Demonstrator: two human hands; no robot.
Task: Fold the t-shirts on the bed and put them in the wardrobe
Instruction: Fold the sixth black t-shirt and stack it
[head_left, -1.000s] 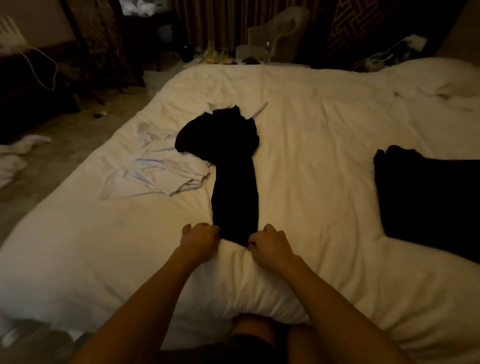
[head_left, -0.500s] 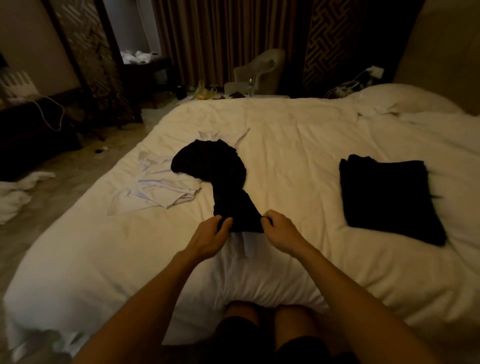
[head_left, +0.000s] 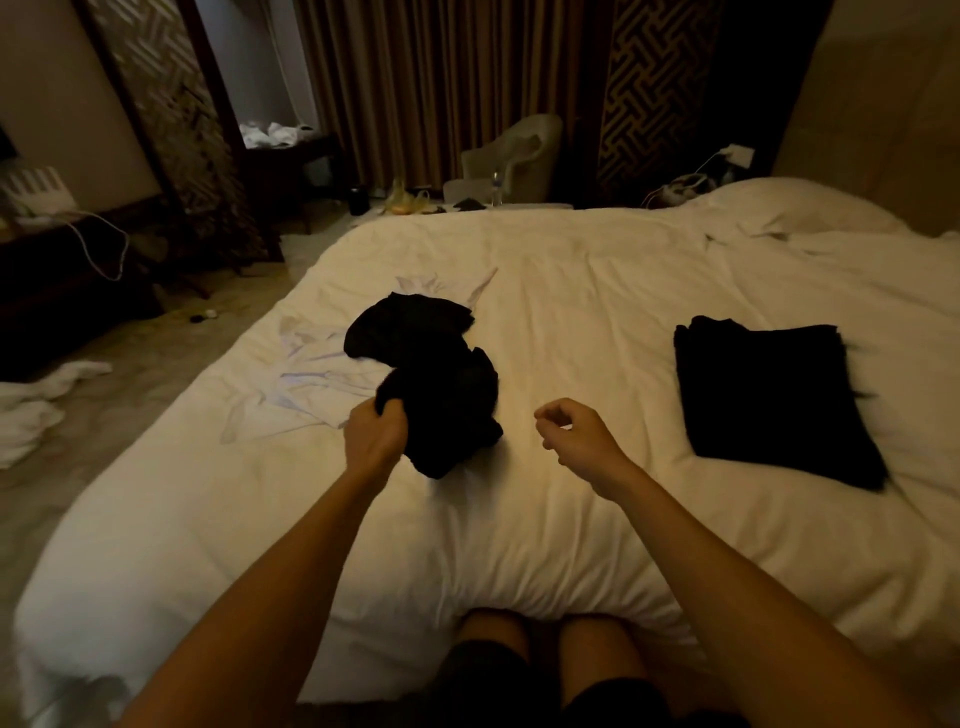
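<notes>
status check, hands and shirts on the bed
Left hand grips bunched black t-shirt. Right hand loosely curled, holding nothing. Folded black t-shirt lies apart on right. White shirt partly under the bunched one.

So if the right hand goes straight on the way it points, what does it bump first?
Probably the crumpled black t-shirt that the left hand grips. The right hand points up and left toward it, though depth is unclear.
</notes>
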